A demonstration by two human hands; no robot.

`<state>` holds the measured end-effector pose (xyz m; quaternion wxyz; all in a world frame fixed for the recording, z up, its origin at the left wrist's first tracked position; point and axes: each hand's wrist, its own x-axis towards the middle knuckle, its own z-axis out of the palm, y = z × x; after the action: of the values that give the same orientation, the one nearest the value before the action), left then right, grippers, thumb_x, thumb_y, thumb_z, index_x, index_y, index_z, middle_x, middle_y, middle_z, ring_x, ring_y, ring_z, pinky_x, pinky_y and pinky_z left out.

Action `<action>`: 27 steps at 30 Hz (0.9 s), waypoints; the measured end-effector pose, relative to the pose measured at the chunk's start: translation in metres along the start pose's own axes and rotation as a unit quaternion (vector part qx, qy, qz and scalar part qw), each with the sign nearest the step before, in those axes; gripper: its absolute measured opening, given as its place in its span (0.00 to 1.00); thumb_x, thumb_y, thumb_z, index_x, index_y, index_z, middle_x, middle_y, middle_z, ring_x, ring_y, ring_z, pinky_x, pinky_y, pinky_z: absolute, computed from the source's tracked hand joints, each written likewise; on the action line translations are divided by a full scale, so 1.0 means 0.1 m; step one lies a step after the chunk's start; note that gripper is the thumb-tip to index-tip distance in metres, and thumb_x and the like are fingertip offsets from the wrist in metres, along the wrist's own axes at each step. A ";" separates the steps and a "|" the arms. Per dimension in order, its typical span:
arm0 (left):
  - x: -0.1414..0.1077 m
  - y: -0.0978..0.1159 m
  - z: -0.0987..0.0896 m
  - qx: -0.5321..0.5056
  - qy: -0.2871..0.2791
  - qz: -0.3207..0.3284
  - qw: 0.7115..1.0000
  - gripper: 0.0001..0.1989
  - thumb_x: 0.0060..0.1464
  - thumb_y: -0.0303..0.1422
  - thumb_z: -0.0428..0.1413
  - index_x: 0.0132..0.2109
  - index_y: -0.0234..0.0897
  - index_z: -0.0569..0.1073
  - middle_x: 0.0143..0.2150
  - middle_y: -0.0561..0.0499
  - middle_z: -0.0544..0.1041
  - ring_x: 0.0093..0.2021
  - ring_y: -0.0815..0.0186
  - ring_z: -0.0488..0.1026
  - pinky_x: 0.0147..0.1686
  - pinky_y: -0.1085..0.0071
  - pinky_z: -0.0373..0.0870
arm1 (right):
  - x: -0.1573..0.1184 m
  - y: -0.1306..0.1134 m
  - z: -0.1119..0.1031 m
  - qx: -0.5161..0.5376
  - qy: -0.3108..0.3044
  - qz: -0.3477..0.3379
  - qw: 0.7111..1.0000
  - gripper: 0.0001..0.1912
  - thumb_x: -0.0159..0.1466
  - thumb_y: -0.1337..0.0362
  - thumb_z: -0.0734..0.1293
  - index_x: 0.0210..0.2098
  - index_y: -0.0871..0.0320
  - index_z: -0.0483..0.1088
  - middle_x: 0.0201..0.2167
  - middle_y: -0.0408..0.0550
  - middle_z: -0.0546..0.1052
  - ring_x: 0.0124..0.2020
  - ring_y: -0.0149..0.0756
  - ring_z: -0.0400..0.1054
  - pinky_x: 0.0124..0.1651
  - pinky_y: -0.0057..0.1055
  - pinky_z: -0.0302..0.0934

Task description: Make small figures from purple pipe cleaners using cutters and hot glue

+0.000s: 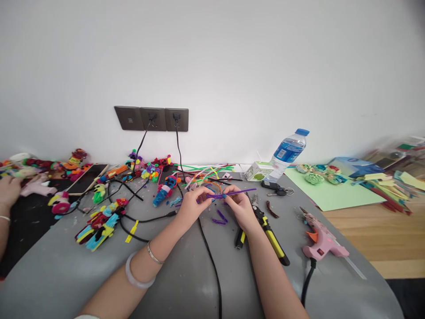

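Note:
Between my two hands is a purple pipe cleaner (246,191), its free end reaching out to the right. My left hand (195,204) pinches it between thumb and fingertips. My right hand (238,204) grips it a short way along, also in a pinch. Just below my fingers, short folded purple pipe cleaner pieces (219,218) lie on the grey table (179,274). Pliers with yellow and black handles (272,241) rest beside my right forearm, partly hidden by it. Behind my hands lie several loose green and coloured pipe cleaners (212,170).
A pink glue gun (323,241) lies at the right, its cord running off the front. A water bottle (288,150), small box (259,172) and keys (281,191) stand behind. Pipe cleaner figures (101,223) and black cables (209,250) spread leftward. Another person's hand (9,192) is far left.

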<state>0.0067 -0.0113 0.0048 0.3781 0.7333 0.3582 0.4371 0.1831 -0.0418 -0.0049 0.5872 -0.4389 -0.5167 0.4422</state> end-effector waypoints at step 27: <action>0.01 0.06 -0.06 0.011 0.031 0.047 0.998 0.07 0.54 0.25 0.57 0.39 0.36 0.79 0.33 0.50 0.80 0.31 0.67 0.75 0.33 0.73 0.71 | 0.00 0.02 -0.02 -0.002 -0.031 0.004 1.000 0.11 0.62 0.53 0.69 0.35 0.54 0.70 0.31 0.43 0.71 0.33 0.36 0.66 0.39 0.30 0.60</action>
<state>0.0026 -0.0119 0.0123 0.3376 0.7393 0.3397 0.4733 0.1849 -0.0411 -0.0069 0.5680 -0.4286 -0.5336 0.4571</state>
